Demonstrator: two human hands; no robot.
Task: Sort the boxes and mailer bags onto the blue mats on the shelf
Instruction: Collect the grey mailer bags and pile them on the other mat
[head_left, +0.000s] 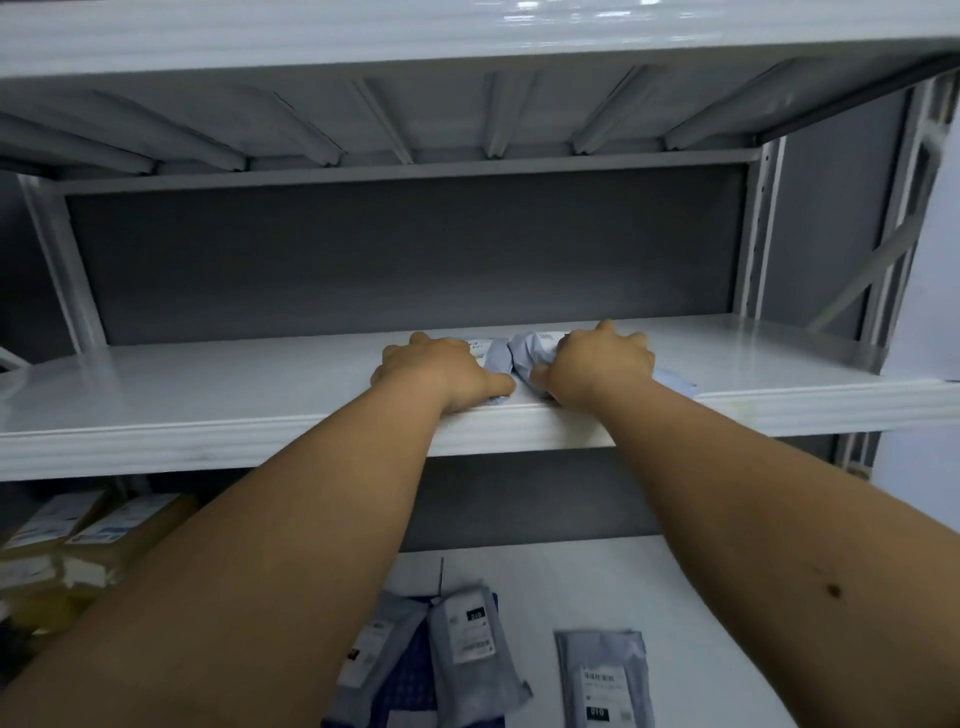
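Observation:
Both my arms reach up onto the middle white shelf. My left hand lies palm down on a grey mailer bag with a white label, fingers curled over it. My right hand grips a second crumpled grey mailer bag right beside the first. A strip of blue mat pokes out under my right hand near the shelf's front edge. On the shelf below, two grey mailer bags lie on a dark blue mat, and another grey mailer bag lies to their right.
Several brown cardboard boxes with white labels are stacked at the left of the lower shelf. The shelf board above hangs low over my hands. White uprights stand at both ends, with a grey back panel behind.

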